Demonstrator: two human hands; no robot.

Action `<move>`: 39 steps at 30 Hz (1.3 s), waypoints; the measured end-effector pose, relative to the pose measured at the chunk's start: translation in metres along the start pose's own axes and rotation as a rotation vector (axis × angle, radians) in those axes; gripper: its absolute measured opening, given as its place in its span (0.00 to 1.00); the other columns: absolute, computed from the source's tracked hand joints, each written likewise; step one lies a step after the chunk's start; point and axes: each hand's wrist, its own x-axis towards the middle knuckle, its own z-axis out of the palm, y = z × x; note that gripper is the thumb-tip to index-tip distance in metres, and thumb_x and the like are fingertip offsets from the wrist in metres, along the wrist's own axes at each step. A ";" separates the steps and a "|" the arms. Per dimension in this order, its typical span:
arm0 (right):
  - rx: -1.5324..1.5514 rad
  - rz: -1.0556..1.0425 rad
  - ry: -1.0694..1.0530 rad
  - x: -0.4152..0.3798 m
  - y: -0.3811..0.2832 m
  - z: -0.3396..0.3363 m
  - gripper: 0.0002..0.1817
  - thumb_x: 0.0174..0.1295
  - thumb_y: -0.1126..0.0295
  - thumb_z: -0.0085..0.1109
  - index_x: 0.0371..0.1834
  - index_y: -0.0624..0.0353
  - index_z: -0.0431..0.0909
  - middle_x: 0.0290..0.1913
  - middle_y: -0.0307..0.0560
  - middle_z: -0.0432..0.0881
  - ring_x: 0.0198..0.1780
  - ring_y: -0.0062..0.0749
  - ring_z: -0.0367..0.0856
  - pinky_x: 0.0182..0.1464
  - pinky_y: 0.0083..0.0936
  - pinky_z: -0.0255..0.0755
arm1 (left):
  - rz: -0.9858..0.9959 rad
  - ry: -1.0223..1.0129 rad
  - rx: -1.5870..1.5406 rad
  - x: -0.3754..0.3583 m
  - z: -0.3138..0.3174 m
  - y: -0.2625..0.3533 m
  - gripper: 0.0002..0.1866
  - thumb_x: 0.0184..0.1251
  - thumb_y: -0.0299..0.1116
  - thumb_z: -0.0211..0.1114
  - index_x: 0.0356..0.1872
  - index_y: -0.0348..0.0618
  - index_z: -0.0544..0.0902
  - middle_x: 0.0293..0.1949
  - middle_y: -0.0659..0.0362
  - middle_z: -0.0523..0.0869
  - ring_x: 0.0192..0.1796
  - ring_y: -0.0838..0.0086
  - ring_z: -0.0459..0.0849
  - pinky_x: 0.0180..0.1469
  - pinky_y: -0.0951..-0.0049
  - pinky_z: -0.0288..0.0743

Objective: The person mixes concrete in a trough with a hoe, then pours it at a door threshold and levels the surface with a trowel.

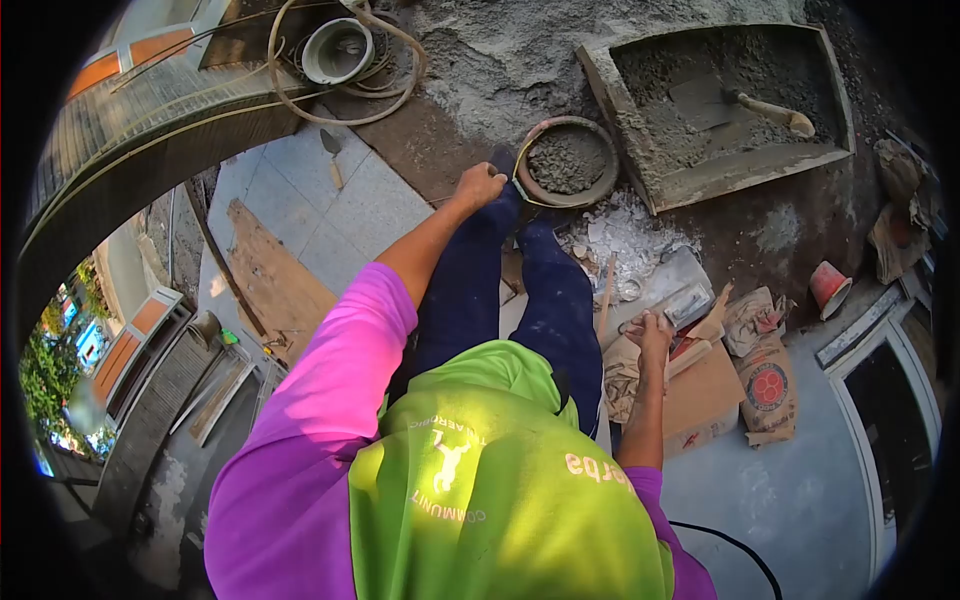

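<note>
My left hand (480, 187) is closed beside the left rim of a round bucket (610, 180) of grey mortar; what its fingers grip is too small to make out. A thin yellowish handle lies along that rim. Lower right, my right hand (650, 332) is closed at the near end of a flat, mortar-smeared metal float (688, 304). Crumbled pale debris (625, 240) lies between the bucket and the float. Below the float are an open cardboard box (700, 392) and crumpled paper bags (768, 385).
A mixing trough (740, 177) at upper right holds mortar and a wooden-handled tool (778, 112). A pail (338, 52) and hose (415, 75) sit at upper left. A trowel (332, 152) lies on the tiles. A red bucket (829, 287) stands at right.
</note>
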 end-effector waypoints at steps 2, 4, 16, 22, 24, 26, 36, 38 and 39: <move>-0.005 0.050 -0.032 0.002 0.017 0.018 0.14 0.70 0.66 0.54 0.51 0.65 0.76 0.35 0.48 0.82 0.27 0.29 0.81 0.30 0.27 0.82 | -0.045 0.011 -0.050 0.015 0.032 -0.008 0.28 0.64 0.45 0.66 0.57 0.31 0.81 0.56 0.40 0.84 0.61 0.50 0.82 0.64 0.59 0.74; 0.021 0.088 -0.045 0.014 0.038 0.038 0.15 0.70 0.66 0.54 0.53 0.65 0.75 0.35 0.48 0.82 0.27 0.29 0.81 0.30 0.27 0.82 | -0.134 -0.033 -0.115 0.050 0.065 -0.019 0.35 0.63 0.45 0.66 0.66 0.28 0.74 0.61 0.37 0.81 0.64 0.50 0.80 0.66 0.61 0.72; 0.005 0.356 -0.010 -0.008 0.171 0.103 0.16 0.71 0.65 0.55 0.56 0.64 0.77 0.34 0.44 0.83 0.31 0.28 0.82 0.35 0.26 0.78 | -0.541 -0.351 -0.891 0.150 0.181 -0.073 0.51 0.69 0.52 0.66 0.80 0.41 0.43 0.79 0.43 0.54 0.80 0.47 0.54 0.75 0.36 0.51; 0.088 0.365 0.024 -0.027 0.176 0.085 0.17 0.70 0.66 0.55 0.56 0.65 0.76 0.34 0.47 0.83 0.29 0.29 0.81 0.34 0.28 0.81 | -0.648 0.092 -0.606 0.152 0.214 -0.067 0.48 0.65 0.44 0.71 0.79 0.38 0.52 0.78 0.41 0.57 0.77 0.45 0.59 0.74 0.35 0.52; 0.105 0.348 0.050 -0.016 0.176 0.081 0.18 0.70 0.67 0.54 0.57 0.68 0.75 0.36 0.50 0.83 0.28 0.29 0.81 0.35 0.28 0.81 | -0.607 0.046 -0.652 0.167 0.221 -0.073 0.45 0.66 0.44 0.70 0.77 0.36 0.55 0.77 0.41 0.58 0.77 0.46 0.61 0.73 0.38 0.55; 0.116 0.359 0.070 -0.009 0.174 0.081 0.18 0.70 0.67 0.53 0.57 0.69 0.75 0.37 0.51 0.83 0.29 0.29 0.81 0.36 0.28 0.82 | -0.602 -0.058 -0.835 0.165 0.218 -0.075 0.40 0.69 0.44 0.67 0.74 0.33 0.60 0.77 0.40 0.59 0.76 0.51 0.63 0.72 0.46 0.60; -0.148 0.131 -0.055 -0.017 0.201 0.081 0.15 0.70 0.67 0.54 0.53 0.66 0.79 0.35 0.46 0.84 0.32 0.28 0.82 0.37 0.28 0.79 | -0.318 -0.308 -1.592 0.081 0.187 0.012 0.16 0.73 0.36 0.62 0.22 0.51 0.71 0.18 0.65 0.67 0.21 0.72 0.67 0.35 0.61 0.75; -0.066 0.243 -0.086 -0.019 0.171 0.067 0.16 0.70 0.66 0.53 0.53 0.66 0.78 0.35 0.48 0.84 0.31 0.30 0.83 0.35 0.28 0.80 | -0.299 -0.272 -1.576 0.094 0.194 0.038 0.13 0.71 0.34 0.62 0.24 0.52 0.72 0.17 0.68 0.66 0.18 0.75 0.65 0.29 0.62 0.73; -0.024 0.307 -0.103 -0.023 0.158 0.062 0.16 0.70 0.65 0.53 0.53 0.66 0.78 0.35 0.49 0.84 0.30 0.31 0.83 0.35 0.29 0.81 | -0.272 -0.226 -1.550 0.100 0.202 0.039 0.11 0.70 0.34 0.63 0.27 0.50 0.73 0.18 0.66 0.66 0.17 0.74 0.64 0.26 0.62 0.71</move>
